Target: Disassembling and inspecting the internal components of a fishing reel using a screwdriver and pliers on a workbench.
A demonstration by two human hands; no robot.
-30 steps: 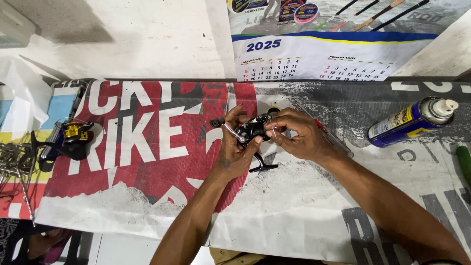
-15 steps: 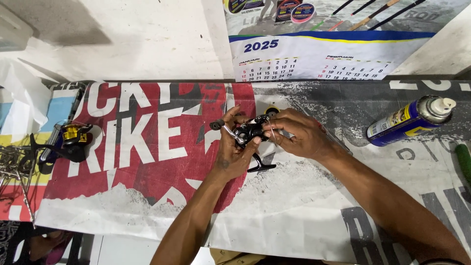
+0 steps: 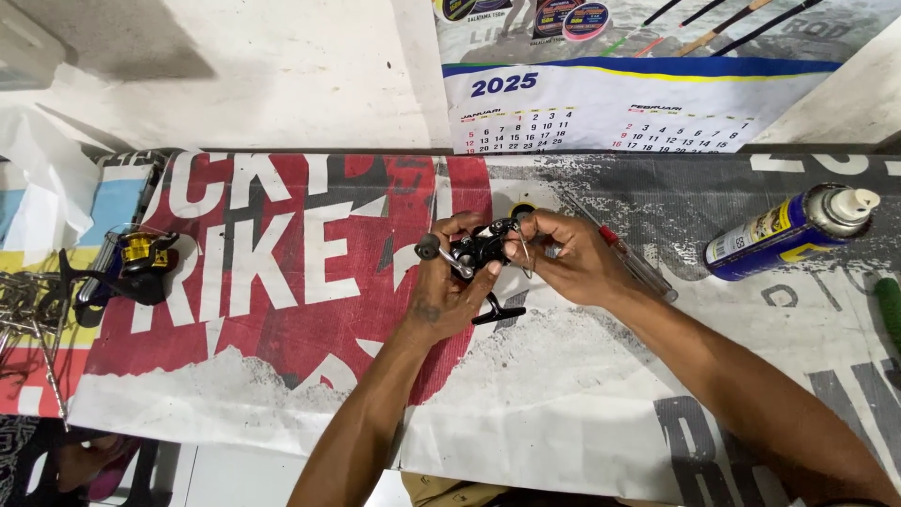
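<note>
A small black metal fishing reel (image 3: 474,252) is held above the printed banner tabletop (image 3: 282,282), left of a blue spray can (image 3: 784,232); left hand (image 3: 449,291) closed around it, right hand (image 3: 568,261) pinching its wire bail. Steady support suits best.

Both forearms bare, no sleeves; left hand (image 3: 449,299), right hand (image 3: 574,266) ungloved, ringless.

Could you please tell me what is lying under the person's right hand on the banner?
A clear-handled screwdriver with a red band pokes out from under the right hand, lying on the printed banner. Its tip end is covered by the hand.
</note>
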